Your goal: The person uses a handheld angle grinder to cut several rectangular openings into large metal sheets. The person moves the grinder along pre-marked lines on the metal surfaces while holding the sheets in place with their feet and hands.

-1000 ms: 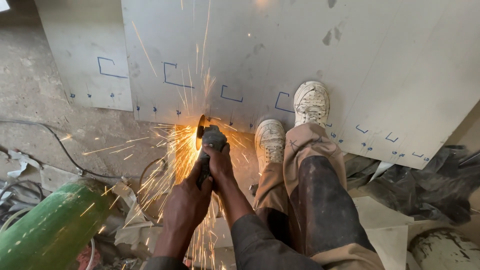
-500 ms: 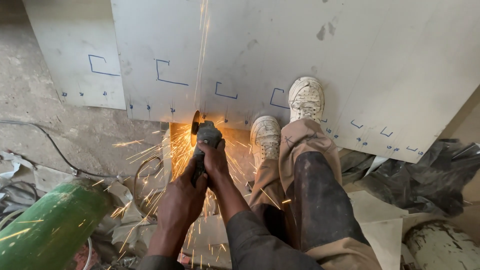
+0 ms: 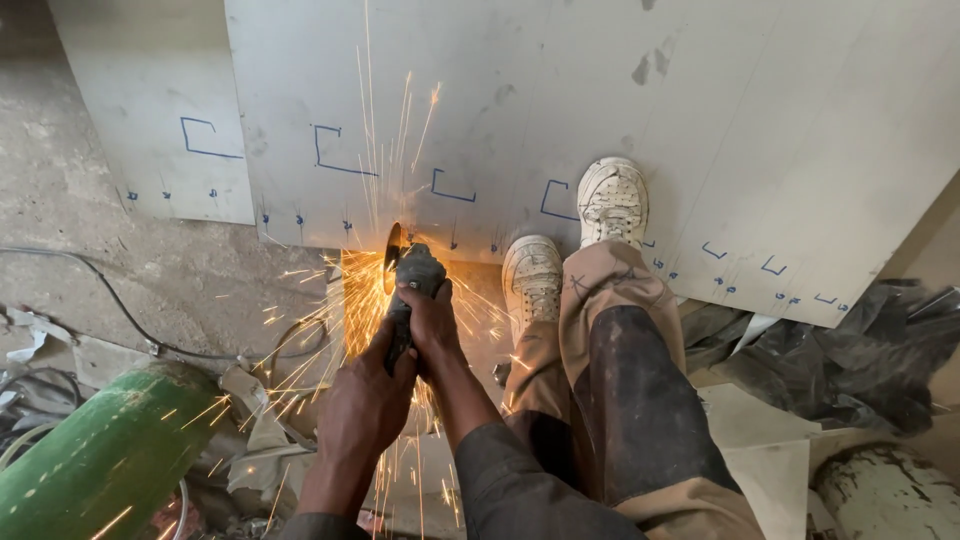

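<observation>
Down over my knees, both my hands are wrapped around the angle grinder [image 3: 408, 285]; my left hand [image 3: 362, 405] is curled shut on the rear of its body and my right hand [image 3: 432, 322] is clamped closed just ahead of it, behind the guard; the disc [image 3: 391, 258] stands on edge and bites the near edge of the big metal sheet [image 3: 560, 110], among the row of small blue marks, with sparks fanning up the sheet and back toward me; to do this well, I judge, I should keep the disc square to the edge, press lightly, hold my wrists locked, and keep the cable [image 3: 110, 300] and my shoes out of the spray; my two pale shoes [image 3: 575, 235] stand just right of the cut, one fully on the sheet and one at its edge, pinning it; a second smaller sheet [image 3: 150, 100] lies to the left on the rough concrete floor [image 3: 130, 260]; a green cylinder [image 3: 100, 460] lies at lower left among scraps of debris; dark crumpled plastic [image 3: 850, 350] sits at the right.
</observation>
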